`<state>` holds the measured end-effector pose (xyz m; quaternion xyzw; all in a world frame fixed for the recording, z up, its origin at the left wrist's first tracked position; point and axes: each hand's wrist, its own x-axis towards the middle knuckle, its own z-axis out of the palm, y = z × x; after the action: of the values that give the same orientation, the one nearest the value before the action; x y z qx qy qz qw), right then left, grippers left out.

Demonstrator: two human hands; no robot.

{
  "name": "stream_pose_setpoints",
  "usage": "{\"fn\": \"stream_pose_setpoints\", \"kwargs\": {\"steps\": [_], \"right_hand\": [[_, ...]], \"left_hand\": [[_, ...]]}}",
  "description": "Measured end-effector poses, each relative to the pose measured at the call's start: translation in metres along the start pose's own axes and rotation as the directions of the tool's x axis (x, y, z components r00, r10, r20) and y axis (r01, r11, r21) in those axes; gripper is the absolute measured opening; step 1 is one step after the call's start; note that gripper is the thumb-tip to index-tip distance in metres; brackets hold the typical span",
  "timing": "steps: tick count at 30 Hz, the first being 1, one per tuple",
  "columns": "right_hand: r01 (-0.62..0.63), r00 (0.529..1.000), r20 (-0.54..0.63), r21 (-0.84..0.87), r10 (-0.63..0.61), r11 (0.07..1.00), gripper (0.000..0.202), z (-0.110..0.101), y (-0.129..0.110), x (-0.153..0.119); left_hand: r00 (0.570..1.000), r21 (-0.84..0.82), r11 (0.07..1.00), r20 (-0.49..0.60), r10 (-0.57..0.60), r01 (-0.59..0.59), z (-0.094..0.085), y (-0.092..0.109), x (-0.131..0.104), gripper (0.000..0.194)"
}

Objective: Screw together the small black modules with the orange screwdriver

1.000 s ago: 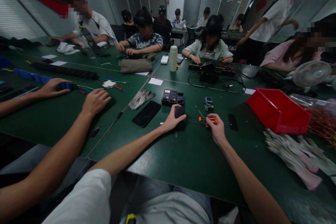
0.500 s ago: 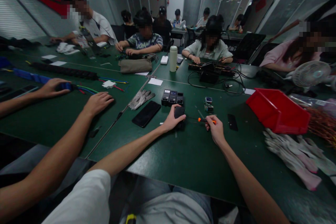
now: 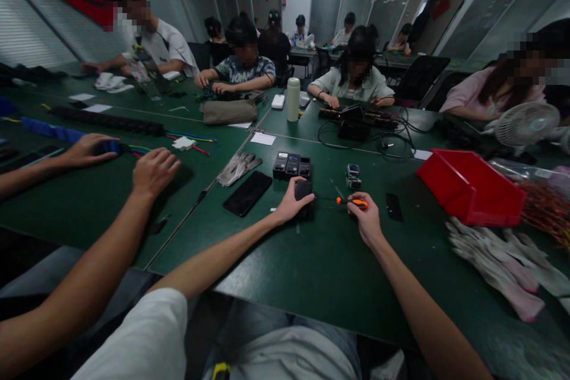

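"What's in your hands?"

"My left hand [image 3: 290,203] is closed round a black case [image 3: 304,190], thumb on its near side. My right hand [image 3: 367,219] pinches a screwdriver [image 3: 357,204] by its orange handle, to the right of the case, with the shaft pointing at it."

"Is the tip touching?"

"I can't tell; the shaft is too faint. If it is and it slips, it could skid off the case into my left thumb. A loose pinch or a slanted shaft would cause that."

"And the case itself?"

"It's over the desk [image 3: 320,273], though my fingers hide whether it rests there. Should my grip slacken under a sideways push, it could twist."

"What's close by?"

"A phone [image 3: 248,193] lies left of the case, and a flat dark piece [image 3: 394,206] is off to its right, past my right hand. Just beyond the case sits a black three-bay block [image 3: 291,166]; a shove forward could knock into it. A small circuit board [image 3: 353,176] is beyond the case and to its right, where a careless sweep of my knuckles could catch it."

"Farther out?"

"A grey glove [image 3: 239,169] lies beyond the case to its left. A pale green bottle [image 3: 293,101] stands well past it."
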<state>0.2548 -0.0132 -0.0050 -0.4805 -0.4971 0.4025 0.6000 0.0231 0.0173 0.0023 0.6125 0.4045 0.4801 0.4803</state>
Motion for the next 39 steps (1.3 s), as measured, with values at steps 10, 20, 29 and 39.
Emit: {"fn": "stream_pose_setpoints", "kwargs": {"steps": [10,20,29,39], "right_hand": [[-0.024,1.0,-0.014,-0.056,0.023,0.998,0.027,0.001,0.0,0.0],[-0.04,0.999,-0.007,-0.025,0.04,0.999,0.027,0.001,0.001,0.001],[-0.052,0.999,-0.014,0.022,0.053,0.998,0.026,0.0,0.0,0.002],[-0.064,0.998,-0.013,0.062,0.065,0.996,0.026,-0.003,-0.002,0.001]], "left_hand": [[0.999,-0.038,0.999,0.032,-0.021,0.022,0.0,0.003,-0.001,0.057],[0.999,-0.085,0.996,0.052,0.004,0.001,0.001,0.004,-0.001,0.057],[0.999,-0.088,0.996,0.032,-0.006,0.009,0.001,0.004,0.0,0.058],[1.0,-0.167,0.986,-0.028,-0.007,0.003,-0.013,0.018,0.011,0.06]]}}
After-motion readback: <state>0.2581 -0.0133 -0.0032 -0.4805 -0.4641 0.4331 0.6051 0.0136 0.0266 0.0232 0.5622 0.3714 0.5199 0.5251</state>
